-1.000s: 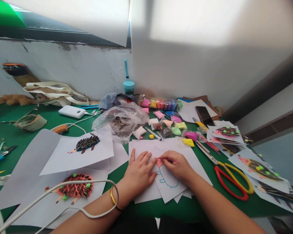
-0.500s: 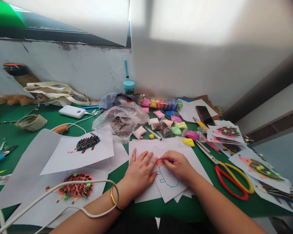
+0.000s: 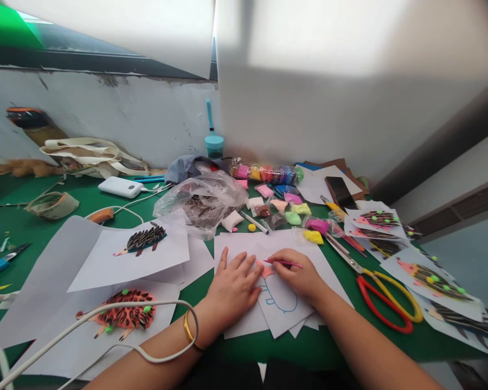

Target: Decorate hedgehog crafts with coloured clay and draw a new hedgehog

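Observation:
My left hand (image 3: 235,284) lies flat with spread fingers on white paper, at the left edge of a drawing sheet (image 3: 280,324). That sheet bears a blue outline of a rounded animal body with short legs. Pink clay (image 3: 267,271) covers the head end of the outline. In my right hand (image 3: 296,276) a thin pink modelling tool (image 3: 287,263) is pinched between thumb and fingers, its tip just above the clay. Whether the tip touches the clay I cannot tell. The right hand rests on the sheet's upper right part.
Red-and-yellow scissors (image 3: 384,295) lie right of the papers. Clay packets (image 3: 293,218) and a plastic bag of sunflower seeds (image 3: 203,203) sit behind. Finished hedgehog pictures (image 3: 433,279) are stacked at right; another hedgehog picture (image 3: 128,311) lies left. A white cable (image 3: 106,310) crosses my left forearm.
My right hand has lifted the modelling tool's tip slightly up and right from the pink clay, showing more of the clay. My left hand stays in place.

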The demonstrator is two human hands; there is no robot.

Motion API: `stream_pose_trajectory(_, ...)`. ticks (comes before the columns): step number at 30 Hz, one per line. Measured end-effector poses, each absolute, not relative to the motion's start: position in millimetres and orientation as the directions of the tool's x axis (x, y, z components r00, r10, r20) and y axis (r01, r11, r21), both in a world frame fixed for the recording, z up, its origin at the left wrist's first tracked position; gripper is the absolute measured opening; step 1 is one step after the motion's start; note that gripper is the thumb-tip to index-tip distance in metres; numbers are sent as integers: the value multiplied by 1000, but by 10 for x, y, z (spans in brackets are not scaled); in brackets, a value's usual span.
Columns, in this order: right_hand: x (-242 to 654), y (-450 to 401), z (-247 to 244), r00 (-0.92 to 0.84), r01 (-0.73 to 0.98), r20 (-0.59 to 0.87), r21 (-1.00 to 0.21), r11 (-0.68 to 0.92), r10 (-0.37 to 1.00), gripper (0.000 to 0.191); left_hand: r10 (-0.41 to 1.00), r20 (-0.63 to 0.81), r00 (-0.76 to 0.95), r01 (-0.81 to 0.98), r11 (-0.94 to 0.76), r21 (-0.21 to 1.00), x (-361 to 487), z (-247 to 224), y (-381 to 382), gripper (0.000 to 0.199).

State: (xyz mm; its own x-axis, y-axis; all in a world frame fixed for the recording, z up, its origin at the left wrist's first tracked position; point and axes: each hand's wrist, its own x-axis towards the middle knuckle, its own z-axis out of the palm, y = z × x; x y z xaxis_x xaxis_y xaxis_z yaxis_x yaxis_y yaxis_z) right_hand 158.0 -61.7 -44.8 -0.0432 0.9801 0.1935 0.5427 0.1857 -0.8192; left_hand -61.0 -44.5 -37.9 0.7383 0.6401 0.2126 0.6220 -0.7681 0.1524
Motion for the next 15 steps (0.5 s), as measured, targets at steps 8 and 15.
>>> stream_pose_trajectory(8,1489,-581,-495,-8,599,191,-785,158,981,19,641,237,730,615,-768,181,-604,-416,-426,49)
stream_pose_trajectory(15,1475,-578,-422,-73,616,156,-769,168,985,21,641,238,730,625,-767,147,-603,-432,-430,50)
